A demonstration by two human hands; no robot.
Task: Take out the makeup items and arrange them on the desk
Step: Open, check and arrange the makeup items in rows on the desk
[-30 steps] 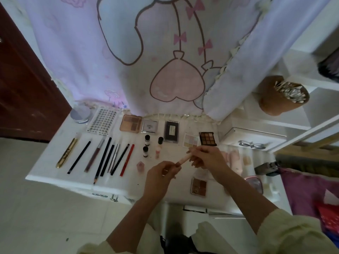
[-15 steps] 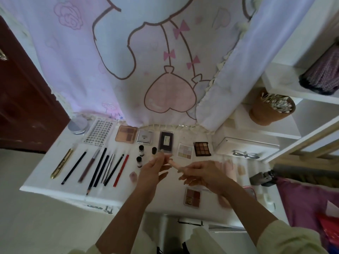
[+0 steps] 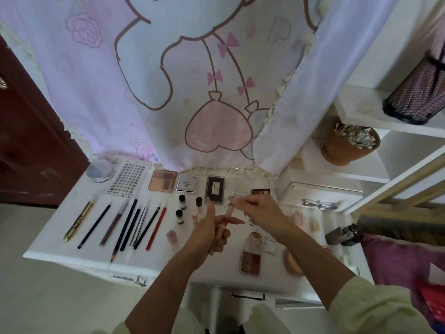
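Note:
My left hand (image 3: 210,233) grips the lower part of a pale pink cosmetic tube (image 3: 228,212) above the middle of the white desk (image 3: 69,201). My right hand (image 3: 261,212) pinches the tube's upper end. Laid out on the desk are a gold pen (image 3: 78,221), several pencils with a red pencil (image 3: 156,229) at their right, three small dark-capped bottles (image 3: 182,202), and a back row of palettes (image 3: 163,180). A four-pan palette (image 3: 250,262) lies near the front edge, under my right forearm.
A lash tray (image 3: 127,180) and a round compact (image 3: 100,171) sit at the back left. A white box (image 3: 320,196), a pot of cotton swabs (image 3: 349,143) and shelves stand to the right. A printed curtain hangs behind the desk. A small dark device (image 3: 343,235) lies at the right edge.
The tube has swung from lying crosswise to nearly upright between my hands. My left hand now grips its lower part while my right pinches the top. The view has tilted upward.

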